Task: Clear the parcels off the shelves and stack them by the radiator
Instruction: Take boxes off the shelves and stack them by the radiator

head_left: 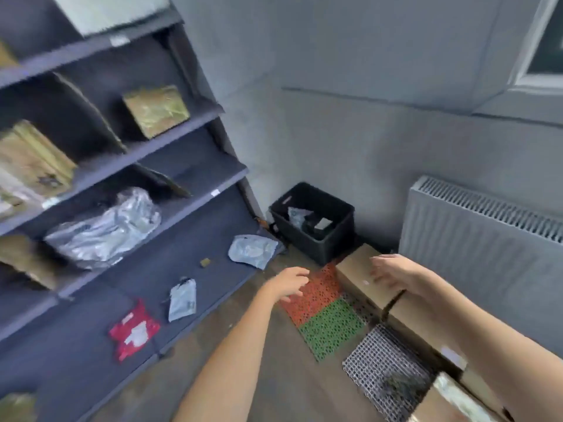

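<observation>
Both our forearms reach in from the bottom edge, bare. Our left hand (291, 283) hangs over the floor mats with fingers loosely spread, holding nothing. Our right hand (393, 274) hovers over the end of a cardboard box (358, 271), fingers relaxed and apart; can't tell if the tips actually touch the cardboard, it's too blurry.

That box heads a row of brown cardboard boxes (426, 336) lined up on the floor along the white ribbed radiator (475, 236). The nearest ones are cut off by the frame, and one has a shiny wrap.

Beside the row lie perforated plastic tiles, an orange mat (313, 295) and a green mat (332, 328), then a grey mesh one (377, 360).

Plenty of parcels are on the dark grey shelves (170, 141): a crinkly silver poly bag (106, 229), a gold foil-wrapped box (157, 111), taped brown packages at the left edge (33, 159), only partly in view. On the bottom shelf sit a red pouch (134, 328), a small grey mailer (182, 300) and a pale blue-grey mailer (253, 249) at the corner.

A black plastic crate (315, 222) stands in the corner by the wall with bits inside that we can't make out.
</observation>
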